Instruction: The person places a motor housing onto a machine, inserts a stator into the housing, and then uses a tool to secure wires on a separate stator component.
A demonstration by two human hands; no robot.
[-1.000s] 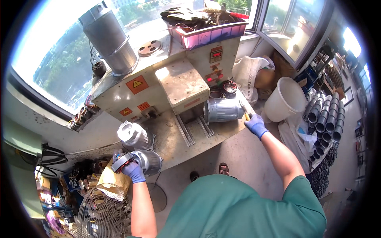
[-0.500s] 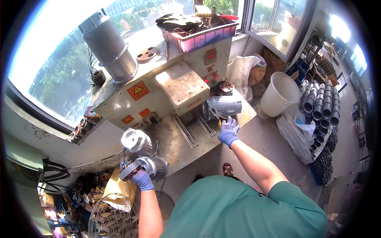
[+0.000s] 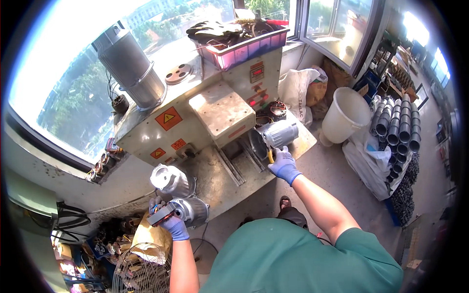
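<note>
At lower left, the left hand (image 3: 174, 226) grasped a dark ring (image 3: 161, 215) by its side, likely to keep its face clear, just beside a housing (image 3: 195, 212). Right of centre, the right hand (image 3: 284, 166) had its fingers curled round a yellow-handled tool (image 3: 271, 156), whose contact I couldn't tell. Its neighbour, a silver casing (image 3: 282, 132), lay sideways on the bench (image 3: 215, 188), probably for access to its end. The arms were spread wide: the left forearm rose nearly upright, the right slanted up and leftward.
</note>
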